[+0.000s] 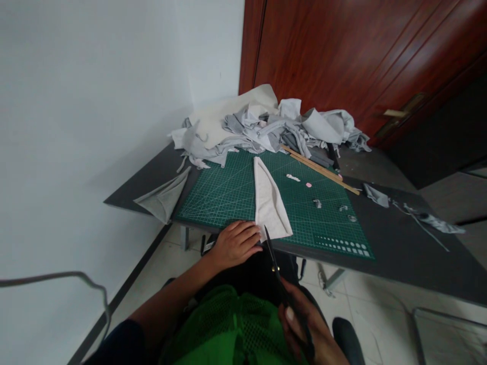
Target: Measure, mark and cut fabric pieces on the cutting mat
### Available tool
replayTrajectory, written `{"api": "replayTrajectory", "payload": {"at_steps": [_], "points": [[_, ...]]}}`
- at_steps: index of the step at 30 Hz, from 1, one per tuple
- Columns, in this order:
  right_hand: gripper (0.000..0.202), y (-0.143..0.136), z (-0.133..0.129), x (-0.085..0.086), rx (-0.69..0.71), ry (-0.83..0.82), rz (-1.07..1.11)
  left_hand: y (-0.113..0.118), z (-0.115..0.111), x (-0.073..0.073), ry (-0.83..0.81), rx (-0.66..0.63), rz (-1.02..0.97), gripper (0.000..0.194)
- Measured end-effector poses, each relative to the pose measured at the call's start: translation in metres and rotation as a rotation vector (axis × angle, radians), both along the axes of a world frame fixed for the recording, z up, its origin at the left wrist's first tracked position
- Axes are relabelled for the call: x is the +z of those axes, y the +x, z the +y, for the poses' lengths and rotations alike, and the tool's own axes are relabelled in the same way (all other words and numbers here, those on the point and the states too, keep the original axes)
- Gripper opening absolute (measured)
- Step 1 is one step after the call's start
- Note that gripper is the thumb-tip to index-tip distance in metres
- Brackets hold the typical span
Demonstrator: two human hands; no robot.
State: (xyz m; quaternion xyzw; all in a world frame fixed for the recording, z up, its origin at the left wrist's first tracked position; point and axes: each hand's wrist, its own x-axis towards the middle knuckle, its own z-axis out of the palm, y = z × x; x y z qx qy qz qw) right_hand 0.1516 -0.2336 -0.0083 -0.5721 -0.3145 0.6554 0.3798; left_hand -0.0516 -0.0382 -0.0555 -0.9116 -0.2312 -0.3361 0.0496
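A light, roughly triangular piece of fabric [269, 203] lies on the green cutting mat [224, 195], its wide end at the mat's near edge. My left hand [238, 243] rests flat at the fabric's lower left corner, fingers stretched out. In my right hand [304, 319] is a pair of black scissors [274, 266], gripped by the handles. The blades point up toward the fabric's near edge and look closed; whether the tip touches the cloth I cannot tell.
Grey and white fabric scraps [262, 126] are heaped at the back. Wooden strips [319, 170] lie across the mat's right side, near small scraps [317, 203]. A folded grey cloth [165, 197] hangs over the table's left edge. More scraps [376, 195] lie at right.
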Motion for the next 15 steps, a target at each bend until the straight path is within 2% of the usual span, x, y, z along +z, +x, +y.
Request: {"api": "replayTrajectory", "payload": {"at_steps": [4, 8, 12, 15], "points": [[0.089, 0.0038, -0.0018, -0.0023, 0.086, -0.008, 0.017, 0.0001, -0.0002, -0.0012, -0.018, 0.003, 0.013, 0.029], [0.088, 0.0076, -0.0034, -0.0031, 0.054, -0.029, -0.024, 0.0000, 0.0004, -0.0026, -0.030, 0.005, 0.026, 0.029], [0.090, 0.0072, -0.0027, 0.0000, 0.107, -0.035, -0.024, 0.0002, 0.0010, -0.0032, -0.001, 0.001, 0.004, 0.028], [0.086, 0.0032, -0.0026, 0.0048, 0.056, -0.028, -0.045, 0.0002, 0.0009, -0.0027, -0.003, 0.002, 0.010, 0.028]]}}
